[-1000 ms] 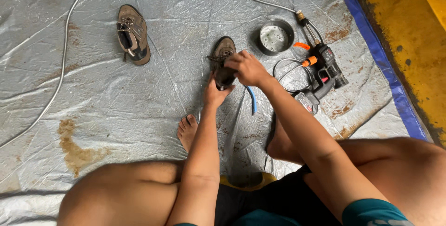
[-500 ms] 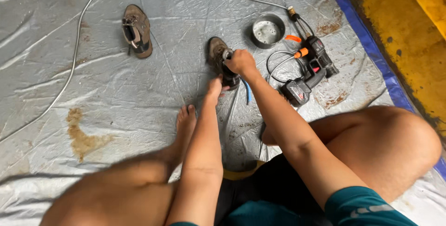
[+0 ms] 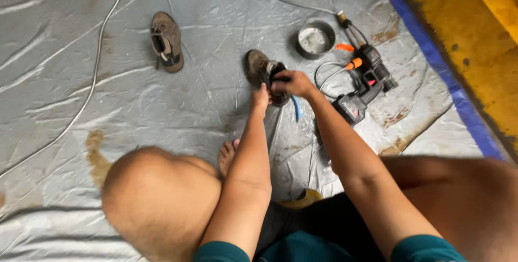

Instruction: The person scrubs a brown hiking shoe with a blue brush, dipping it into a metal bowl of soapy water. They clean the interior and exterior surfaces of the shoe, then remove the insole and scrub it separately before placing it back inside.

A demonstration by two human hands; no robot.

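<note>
head view | worn camera, looks steeply down | close over knees and grey tarp (image 3: 135, 105)

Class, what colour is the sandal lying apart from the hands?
Brown, with dark straps: the sandal shows best in the head view.

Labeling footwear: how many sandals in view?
2. One sandal lies alone, upper left on the tarp; the other sandal is at both hands, partly covered.

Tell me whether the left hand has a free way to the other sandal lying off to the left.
Probably yes: the left hand rests at the near sandal, and only bare tarp lies between it and the other sandal.
</note>
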